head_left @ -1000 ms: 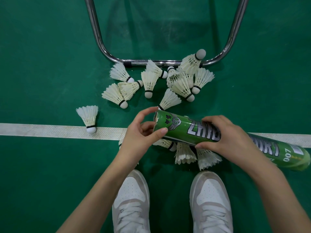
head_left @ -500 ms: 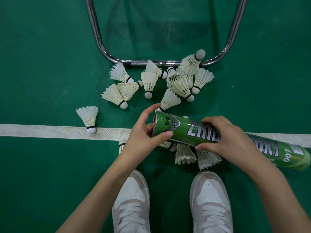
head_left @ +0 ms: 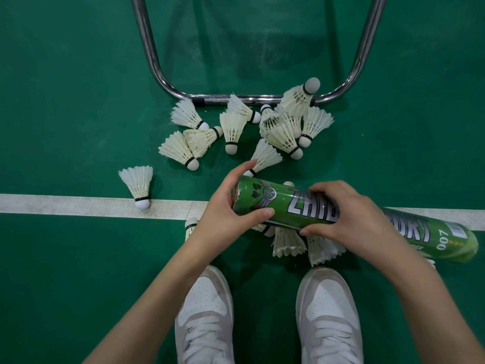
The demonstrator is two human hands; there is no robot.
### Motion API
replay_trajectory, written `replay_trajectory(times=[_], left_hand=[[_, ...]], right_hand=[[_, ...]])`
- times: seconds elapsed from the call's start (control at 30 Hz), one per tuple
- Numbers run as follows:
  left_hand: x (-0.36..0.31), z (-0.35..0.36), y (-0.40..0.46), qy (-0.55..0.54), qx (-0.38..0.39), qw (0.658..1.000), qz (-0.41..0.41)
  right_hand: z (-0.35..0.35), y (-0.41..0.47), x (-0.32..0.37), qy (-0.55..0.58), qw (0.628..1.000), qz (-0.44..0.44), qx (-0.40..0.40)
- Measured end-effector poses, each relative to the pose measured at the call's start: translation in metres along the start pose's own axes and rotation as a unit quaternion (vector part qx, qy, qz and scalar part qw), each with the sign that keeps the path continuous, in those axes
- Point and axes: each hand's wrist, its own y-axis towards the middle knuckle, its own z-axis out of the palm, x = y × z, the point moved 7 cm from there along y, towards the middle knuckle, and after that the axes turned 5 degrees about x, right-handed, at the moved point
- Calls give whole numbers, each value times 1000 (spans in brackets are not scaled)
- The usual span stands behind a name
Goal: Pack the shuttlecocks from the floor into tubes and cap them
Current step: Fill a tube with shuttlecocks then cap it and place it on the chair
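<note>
A long green tube [head_left: 283, 206] with silver lettering lies almost level above the floor, its open mouth to the left. My right hand [head_left: 349, 216] grips it round the middle. My left hand [head_left: 225, 208] cups the mouth, thumb under the rim and forefinger over the top; what lies inside is hidden. Several white feather shuttlecocks [head_left: 233, 130] lie scattered on the floor beyond the tube. One lone shuttlecock [head_left: 138, 183] stands at the left on the white line. A few more shuttlecocks [head_left: 288, 241] lie under the tube.
A chrome U-shaped tube frame [head_left: 236, 98] rests on the green court floor behind the pile. A white court line [head_left: 78, 206] runs left to right. My two white shoes [head_left: 207, 311] stand below the tube.
My left hand has closed further over the tube's mouth, its forefinger rising over the rim. The tube and my right hand have barely moved.
</note>
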Motion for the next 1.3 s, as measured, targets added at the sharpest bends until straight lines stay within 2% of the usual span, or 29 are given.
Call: replay_trajectory(times=[0.23, 0.57, 0.77, 0.93, 1.2, 1.3], left_hand=[[-4, 2, 0, 39, 19, 999, 21], [-7, 6, 1, 28, 66, 997, 16], [1, 5, 7, -23, 84, 995, -49], [3, 5, 9, -15, 98, 992, -76], [-4, 6, 16, 19, 67, 996, -53], [-11, -2, 20, 43, 34, 997, -53]], right_hand=[[1, 1, 4, -5, 1000, -2, 3], [0, -2, 3, -4, 1000, -6, -3], [0, -2, 2, -2, 1000, -6, -6], [-2, -4, 0, -1, 1000, -6, -8], [-5, -1, -6, 12, 999, -15, -31], [-8, 0, -10, 2, 1000, -4, -31]])
